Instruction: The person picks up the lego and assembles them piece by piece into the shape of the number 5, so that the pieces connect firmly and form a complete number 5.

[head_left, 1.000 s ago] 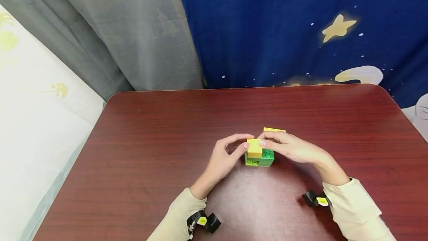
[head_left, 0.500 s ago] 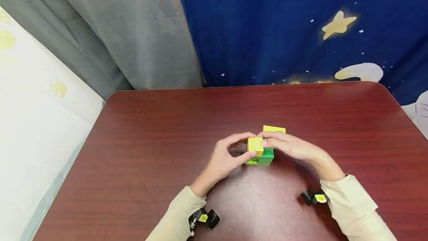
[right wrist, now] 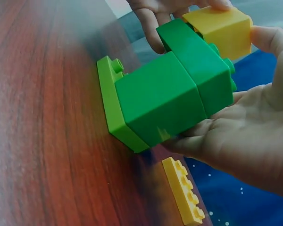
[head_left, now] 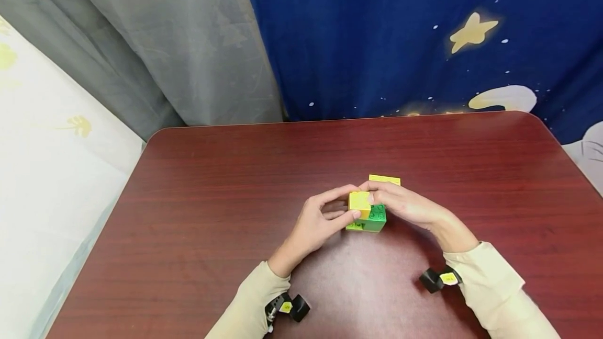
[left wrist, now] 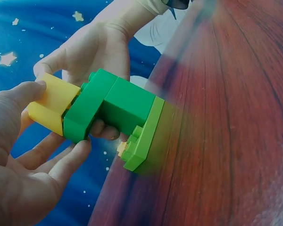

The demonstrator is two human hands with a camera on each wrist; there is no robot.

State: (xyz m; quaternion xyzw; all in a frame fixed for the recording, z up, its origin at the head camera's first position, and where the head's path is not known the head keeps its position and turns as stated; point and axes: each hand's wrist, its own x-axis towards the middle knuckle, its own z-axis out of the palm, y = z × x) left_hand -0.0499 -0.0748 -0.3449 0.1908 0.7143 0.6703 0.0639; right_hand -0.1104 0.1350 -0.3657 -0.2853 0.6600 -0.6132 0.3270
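The table (head_left: 221, 198) has a smooth, dark reddish-brown top, with wood grain running across it from side to side in the head view. Its 2 far corners are rounded, and the surface shines paler on its near part. Near its middle lies a lime green brick (right wrist: 111, 103), flat and low, with a few studs bare at its left end in the head view. Beyond it, toward the far edge, lies 1 flat yellow brick (right wrist: 180, 190), studs up, near it but with a gap between; 4 studs show in the right wrist view.
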